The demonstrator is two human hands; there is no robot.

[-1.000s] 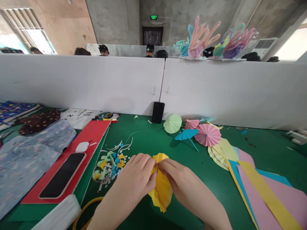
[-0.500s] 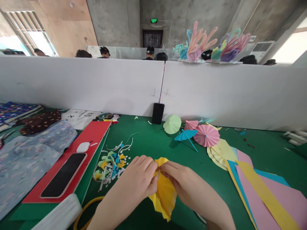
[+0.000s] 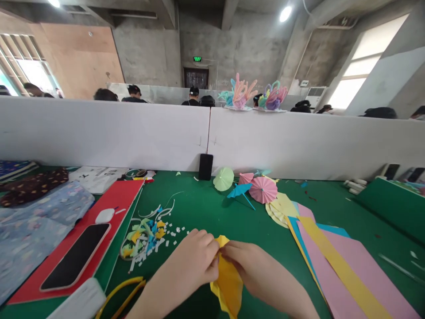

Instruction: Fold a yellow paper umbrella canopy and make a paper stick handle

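Note:
A creased piece of yellow paper (image 3: 227,283) hangs between my two hands, low in the middle of the view. The fingers of my left hand (image 3: 199,257) are curled closed on its upper left edge. From the other side, my right hand (image 3: 244,261) pinches it near the top, fingertips almost touching those of the left. Folds run down the paper and its lower rim is wavy. What the fingertips press on is partly hidden. Small paper umbrellas stand beyond my hands: a pale green one (image 3: 223,179), a blue one (image 3: 239,190) and a pink one (image 3: 263,189).
Paper scraps (image 3: 146,235) lie left of my hands. Further left, a phone (image 3: 76,257) rests on a red board (image 3: 128,190). Coloured paper sheets (image 3: 358,270) are stacked at right. A black phone (image 3: 206,166) leans on the white partition (image 3: 149,133); people sit behind it.
The camera view has tilted up and shifted, showing more ceiling and more of the table's right side. Both hands keep hold of the yellow paper, with little change in their grip.

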